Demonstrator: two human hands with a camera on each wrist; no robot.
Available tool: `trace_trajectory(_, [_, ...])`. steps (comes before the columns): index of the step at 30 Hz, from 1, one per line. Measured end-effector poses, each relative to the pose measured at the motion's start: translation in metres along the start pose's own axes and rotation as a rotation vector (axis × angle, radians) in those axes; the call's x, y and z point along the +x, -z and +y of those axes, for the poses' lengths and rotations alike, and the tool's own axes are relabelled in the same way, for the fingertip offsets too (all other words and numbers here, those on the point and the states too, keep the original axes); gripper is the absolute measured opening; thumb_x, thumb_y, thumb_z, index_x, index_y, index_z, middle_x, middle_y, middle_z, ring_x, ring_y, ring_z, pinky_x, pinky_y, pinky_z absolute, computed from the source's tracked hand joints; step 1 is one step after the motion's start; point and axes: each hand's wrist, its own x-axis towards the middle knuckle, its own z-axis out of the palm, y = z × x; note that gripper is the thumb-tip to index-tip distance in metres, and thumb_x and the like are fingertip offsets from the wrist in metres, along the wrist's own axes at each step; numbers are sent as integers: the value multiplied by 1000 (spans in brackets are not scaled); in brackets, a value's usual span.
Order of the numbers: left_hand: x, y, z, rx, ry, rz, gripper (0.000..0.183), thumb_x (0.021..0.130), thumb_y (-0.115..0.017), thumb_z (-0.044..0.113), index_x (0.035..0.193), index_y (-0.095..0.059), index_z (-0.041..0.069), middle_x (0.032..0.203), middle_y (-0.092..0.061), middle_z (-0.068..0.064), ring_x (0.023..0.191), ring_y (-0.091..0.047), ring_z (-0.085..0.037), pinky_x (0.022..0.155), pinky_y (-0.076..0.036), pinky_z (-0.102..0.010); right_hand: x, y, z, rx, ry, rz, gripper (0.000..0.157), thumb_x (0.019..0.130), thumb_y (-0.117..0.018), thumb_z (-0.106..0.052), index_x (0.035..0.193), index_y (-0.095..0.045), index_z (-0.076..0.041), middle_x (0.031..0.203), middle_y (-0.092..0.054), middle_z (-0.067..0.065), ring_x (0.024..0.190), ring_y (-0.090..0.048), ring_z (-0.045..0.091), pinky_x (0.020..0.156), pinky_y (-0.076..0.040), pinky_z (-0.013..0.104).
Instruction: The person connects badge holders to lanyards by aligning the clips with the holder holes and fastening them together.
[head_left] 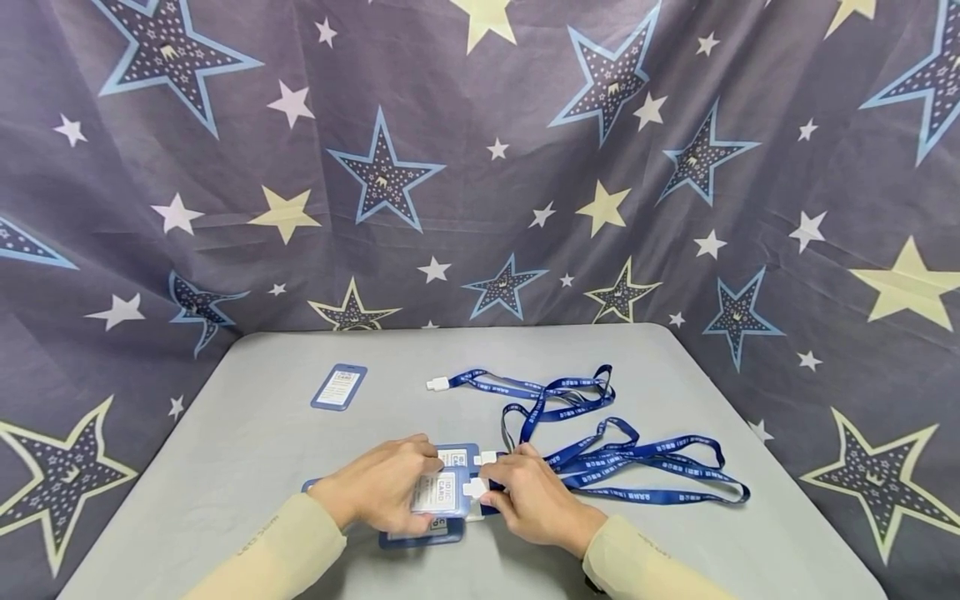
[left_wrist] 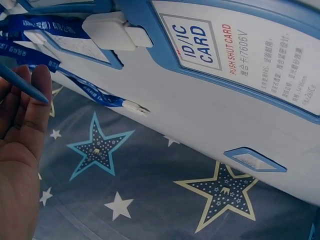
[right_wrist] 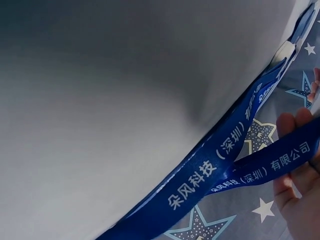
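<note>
Between its thumb and fingers, my left hand (head_left: 378, 487) holds a blue-framed ID card holder (head_left: 438, 493). My right hand (head_left: 546, 502) pinches the white plastic clip (head_left: 476, 488) at the end of a blue lanyard, right at the holder's slotted edge. Lanyard strap (right_wrist: 270, 162) runs across the right fingers in the right wrist view. Under and behind the held one, more card holders show in part: one nearer me (head_left: 422, 537), another just behind with a white clip (head_left: 485, 457) at its edge. In the left wrist view, a card holder (left_wrist: 250, 60) lies large beside a white clip (left_wrist: 112, 31).
A single card holder (head_left: 340, 387) lies at the table's back left. Toward the back middle is a loose lanyard (head_left: 555, 392) with a white clip (head_left: 437, 383). More looped lanyard strap (head_left: 667, 496) spreads right of my right hand. A star-patterned cloth (head_left: 480, 167) hangs behind the grey table (head_left: 270, 467).
</note>
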Motion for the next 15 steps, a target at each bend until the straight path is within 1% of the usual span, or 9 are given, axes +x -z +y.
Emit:
trace_trajectory(5, [-1,-2,-2,10,7,5,58,68,-84,43,112,-75,7,106,-69,-1,92,-58,-8,82,-57,-26,-1,-1,-1,-8,-16,2,23,92,-76,-26,112,-76,-13,104,-76,-2,91,-66,10,86,-46,31])
trace_trajectory(15, [-6,-2,-3,39,4,54,63,69,-83,46,117,-75,7,108,-68,1,96,-58,-9,87,-58,-30,-1,-3,-1,12,-29,28,24,92,-76,-27,113,-76,-15,107,-76,-5,93,-67,8,83,-45,30])
